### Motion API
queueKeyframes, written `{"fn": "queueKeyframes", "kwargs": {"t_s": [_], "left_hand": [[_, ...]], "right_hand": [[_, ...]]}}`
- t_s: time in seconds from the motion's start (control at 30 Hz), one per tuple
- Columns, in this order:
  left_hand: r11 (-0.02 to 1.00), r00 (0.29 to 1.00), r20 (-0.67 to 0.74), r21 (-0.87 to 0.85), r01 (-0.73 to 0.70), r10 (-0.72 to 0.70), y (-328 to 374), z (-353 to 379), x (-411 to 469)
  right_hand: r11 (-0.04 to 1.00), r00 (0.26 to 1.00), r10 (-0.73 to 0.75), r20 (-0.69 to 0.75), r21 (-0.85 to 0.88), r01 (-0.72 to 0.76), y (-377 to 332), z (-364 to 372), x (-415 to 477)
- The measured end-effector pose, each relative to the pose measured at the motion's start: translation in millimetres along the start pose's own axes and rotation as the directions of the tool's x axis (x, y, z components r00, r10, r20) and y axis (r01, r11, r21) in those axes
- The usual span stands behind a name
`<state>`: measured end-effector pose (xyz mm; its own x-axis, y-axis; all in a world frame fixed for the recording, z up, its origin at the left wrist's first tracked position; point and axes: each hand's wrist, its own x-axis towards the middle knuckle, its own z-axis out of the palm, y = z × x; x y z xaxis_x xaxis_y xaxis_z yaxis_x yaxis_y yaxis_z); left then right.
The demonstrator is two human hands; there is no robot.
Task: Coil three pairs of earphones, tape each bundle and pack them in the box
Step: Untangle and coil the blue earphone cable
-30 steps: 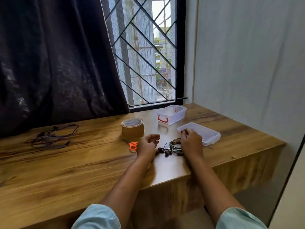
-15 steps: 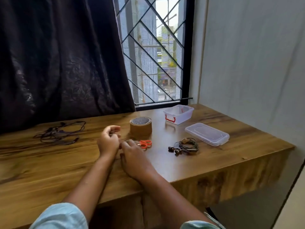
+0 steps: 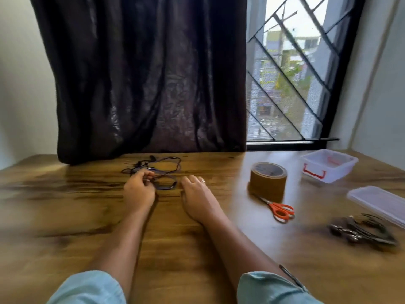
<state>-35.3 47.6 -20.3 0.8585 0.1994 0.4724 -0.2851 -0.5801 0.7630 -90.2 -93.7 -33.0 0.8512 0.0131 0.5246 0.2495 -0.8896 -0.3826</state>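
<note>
A wooden table is spread with everything the job needs, and a dark curtain is drawn behind it, beyond the fingertips. Well to the right of the fingers, a plastic box is stood open with its lid set down beside it, seemingly so that bundles can be dropped straight in. One coiled bundle is laid nearer than the lid, not yet packed; whether it is taped cannot be told. A roll of brown tape and orange scissors are placed between the box and the right fingers, within easy reach for binding. The left hand is curled, its fingers pinched on the cord of a loose tangle of earphones lying just beyond them, apparently to start a coil. The right hand is rested flat just beside the tangle, fingers relaxed and together, with nothing held.
</note>
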Motion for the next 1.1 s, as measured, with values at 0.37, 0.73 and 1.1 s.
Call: {"fn": "queueKeyframes", "kwargs": {"t_s": [0.37,0.73,1.1], "left_hand": [[0.998,0.996,0.078,0.051,0.035,-0.039,-14.5,16.7,28.2],[0.906,0.952,0.297,0.417,-0.064,-0.07,-12.1,14.5,25.0],[0.869,0.917,0.348,0.495,-0.001,-0.197,-11.2,14.4,25.9]], "right_hand": [[0.986,0.978,-0.044,0.203,-0.148,0.076,16.3,33.1,60.4],[0.994,0.987,0.11,0.12,-0.024,-0.108,35.2,13.6,57.4],[0.936,0.94,0.325,0.104,-0.174,-0.305,32.9,1.1,56.4]]}}
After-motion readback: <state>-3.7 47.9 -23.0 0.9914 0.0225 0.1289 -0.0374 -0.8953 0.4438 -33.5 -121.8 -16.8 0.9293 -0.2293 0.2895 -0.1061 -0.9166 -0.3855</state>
